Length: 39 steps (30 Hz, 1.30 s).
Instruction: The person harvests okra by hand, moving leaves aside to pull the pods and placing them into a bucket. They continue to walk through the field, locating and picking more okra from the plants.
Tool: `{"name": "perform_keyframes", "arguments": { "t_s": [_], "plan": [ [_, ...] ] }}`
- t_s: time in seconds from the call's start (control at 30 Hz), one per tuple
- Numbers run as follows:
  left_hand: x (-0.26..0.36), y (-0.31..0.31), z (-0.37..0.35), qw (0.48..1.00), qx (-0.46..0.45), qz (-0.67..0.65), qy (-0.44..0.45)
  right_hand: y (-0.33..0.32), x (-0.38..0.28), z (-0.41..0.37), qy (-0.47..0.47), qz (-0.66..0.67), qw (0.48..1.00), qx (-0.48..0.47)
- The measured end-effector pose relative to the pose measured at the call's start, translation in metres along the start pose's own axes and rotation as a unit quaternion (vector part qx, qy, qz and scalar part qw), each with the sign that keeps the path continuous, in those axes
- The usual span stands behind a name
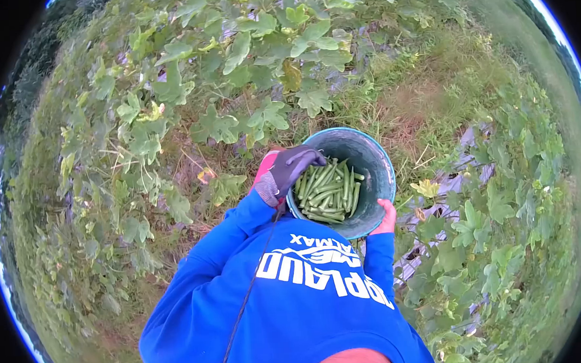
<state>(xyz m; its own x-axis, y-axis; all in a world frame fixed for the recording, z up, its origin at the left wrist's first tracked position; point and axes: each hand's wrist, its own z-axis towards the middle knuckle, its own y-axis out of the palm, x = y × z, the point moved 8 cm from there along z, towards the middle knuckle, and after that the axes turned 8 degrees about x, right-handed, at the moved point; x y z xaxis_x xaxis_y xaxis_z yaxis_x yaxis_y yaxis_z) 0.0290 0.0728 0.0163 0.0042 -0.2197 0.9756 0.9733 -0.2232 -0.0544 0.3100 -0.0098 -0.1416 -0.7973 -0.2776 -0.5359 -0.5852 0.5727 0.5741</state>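
A round blue-green bucket is in front of my body, tilted so that its inside shows. Several green okra pods lie heaped in it, mostly toward the left. My right hand is bare and grips the bucket's lower right rim. My left hand wears a dark glove with a grey cuff. It lies over the left rim, its fingers together and bent above the pods. What is under those fingers is hidden. Beside that wrist shows a pinkish-red piece of fabric, partly covered by the glove.
Leafy okra plants rise ahead and to the left, with another row on the right. Dry grass lies between them. Sheeting shows under the right row. A dark cord hangs across my blue shirt.
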Motion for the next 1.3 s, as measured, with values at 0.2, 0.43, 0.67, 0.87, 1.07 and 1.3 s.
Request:
{"name": "perform_keyframes", "arguments": {
  "t_s": [0.2, 0.43, 0.67, 0.87, 1.07, 1.3],
  "plan": [
    [-0.008, 0.057, 0.051, 0.995, -0.071, -0.054, 0.038, -0.033, -0.035, -0.008, -0.054, 0.07, 0.993, 0.079],
    [-0.053, 0.112, 0.143, 0.989, -0.148, -0.023, -0.024, -0.048, -0.088, 0.044, -0.095, 0.092, 0.984, 0.122],
    [-0.105, 0.153, 0.307, 0.983, -0.17, -0.063, -0.007, -0.012, -0.194, 0.164, -0.113, 0.077, 0.98, 0.145],
    [-0.12, 0.155, 0.422, 0.98, -0.195, 0.036, 0.003, 0.002, -0.295, 0.263, -0.224, -0.058, 0.957, 0.173],
    [-0.146, 0.135, 0.491, 0.988, -0.144, -0.009, -0.057, 0.13, -0.368, 0.293, -0.235, -0.138, 0.949, 0.156],
    [-0.158, 0.125, 0.553, 0.991, -0.039, -0.064, -0.113, 0.16, -0.415, 0.407, -0.171, -0.161, 0.968, 0.085]
  ]
}}
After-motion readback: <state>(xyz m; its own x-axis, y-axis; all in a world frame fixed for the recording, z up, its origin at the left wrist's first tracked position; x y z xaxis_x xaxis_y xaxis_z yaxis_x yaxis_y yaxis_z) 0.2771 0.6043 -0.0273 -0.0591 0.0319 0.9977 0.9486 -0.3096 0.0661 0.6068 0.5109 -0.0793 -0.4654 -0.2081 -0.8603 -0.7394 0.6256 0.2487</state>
